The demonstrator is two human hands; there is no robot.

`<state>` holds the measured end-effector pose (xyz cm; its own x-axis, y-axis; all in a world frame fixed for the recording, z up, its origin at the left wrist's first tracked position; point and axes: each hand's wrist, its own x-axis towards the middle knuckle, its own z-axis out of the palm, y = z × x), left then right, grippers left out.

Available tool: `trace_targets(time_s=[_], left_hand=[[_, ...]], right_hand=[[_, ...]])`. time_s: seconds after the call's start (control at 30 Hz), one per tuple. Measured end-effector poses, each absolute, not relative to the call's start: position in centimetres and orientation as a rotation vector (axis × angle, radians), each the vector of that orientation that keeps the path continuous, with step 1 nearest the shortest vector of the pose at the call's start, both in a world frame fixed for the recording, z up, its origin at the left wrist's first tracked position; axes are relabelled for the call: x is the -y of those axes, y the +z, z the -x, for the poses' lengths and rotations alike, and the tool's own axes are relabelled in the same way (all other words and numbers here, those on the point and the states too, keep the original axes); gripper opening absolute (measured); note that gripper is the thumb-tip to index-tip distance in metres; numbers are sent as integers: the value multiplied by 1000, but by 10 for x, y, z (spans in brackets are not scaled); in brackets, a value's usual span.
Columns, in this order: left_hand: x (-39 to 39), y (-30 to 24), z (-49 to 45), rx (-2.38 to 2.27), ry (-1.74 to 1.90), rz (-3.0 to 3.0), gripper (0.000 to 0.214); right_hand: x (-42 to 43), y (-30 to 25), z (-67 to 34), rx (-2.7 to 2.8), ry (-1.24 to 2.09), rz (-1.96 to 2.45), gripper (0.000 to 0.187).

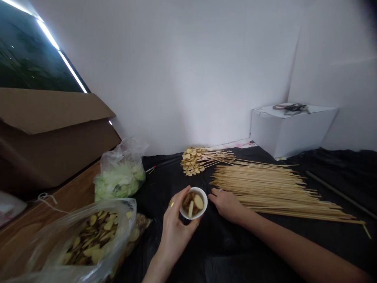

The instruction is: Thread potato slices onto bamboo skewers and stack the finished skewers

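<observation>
My left hand (176, 228) is wrapped around a small white bowl (203, 194) with a few potato slices in it, held just above the black sheet. My right hand (226, 204) rests flat on the sheet right beside the bowl, fingers stretched out, at the near end of a big pile of bamboo skewers (271, 184). Behind the bowl lies a bunch of skewers loaded with potato slices (193, 161).
A clear bag of potato slices (94, 236) lies at the front left, with a bag of green leaves (120, 177) behind it. A brown cardboard box (50, 133) stands at the left and a white box (291, 125) at the back right. Black sheet (235, 243) covers the table.
</observation>
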<state>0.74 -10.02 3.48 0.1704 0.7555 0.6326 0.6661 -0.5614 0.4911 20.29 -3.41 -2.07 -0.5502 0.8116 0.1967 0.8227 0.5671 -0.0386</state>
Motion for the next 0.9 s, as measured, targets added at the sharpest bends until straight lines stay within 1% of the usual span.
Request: trace_targets(time_s=[0.13,0.27,0.43,0.47,0.57,0.63,0.77,0.83,0.9], left_hand=[[94,21,-7,-1395,1187,-2293,65],[89,11,-3,-1358,1133,-2266,65],[83,15,7,-1263,1030,-2220,64],[81,19,10,-1242,1011,-2198,61],[70,34,17,-1216,948,-2107,33],[61,45,21,-1208,897,-2089,31],[42,60,24,-1210,838,-2145,19],[36,63,23,-1189,788,-2207,18],[32,65,20,-1129,715,-2269,22]], right_hand=[[34,-21,-203,2619,-80,1392,24],[33,-21,-202,2622,-69,1403,24],[33,-22,-202,2618,-64,1400,24],[33,-23,-202,2616,-66,1404,25],[33,-23,-202,2614,-73,1401,25],[33,-23,-201,2610,-75,1398,25],[32,-24,-201,2610,-73,1413,27],[32,-25,-201,2608,-68,1405,26],[32,-25,-201,2604,-65,1387,25]])
